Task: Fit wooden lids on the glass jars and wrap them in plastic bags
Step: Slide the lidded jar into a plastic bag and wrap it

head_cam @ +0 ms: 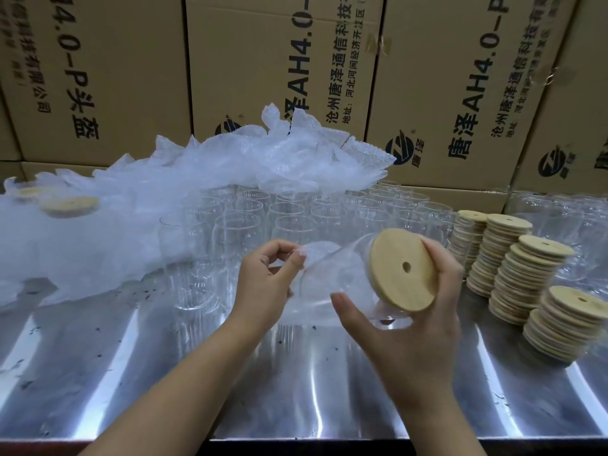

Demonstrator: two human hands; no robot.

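Observation:
My right hand (414, 327) grips a glass jar (335, 278) that lies on its side above the metal table, its round wooden lid (403, 269) with a centre hole fitted and facing right. My left hand (263, 284) pinches the edge of a bubble plastic bag (316, 251) at the jar's bottom end. The bag covers part of the jar; how far is hard to tell. Several open glass jars (289, 209) stand in rows behind my hands. Stacks of wooden lids (523, 274) rise at the right.
A heap of bubble plastic bags (230, 159) lies at the back and left, with wrapped lidded jars (70, 205) under it. Cardboard boxes (283, 60) wall off the rear. More glasses (559, 225) stand far right. The shiny steel table (164, 373) extends toward me.

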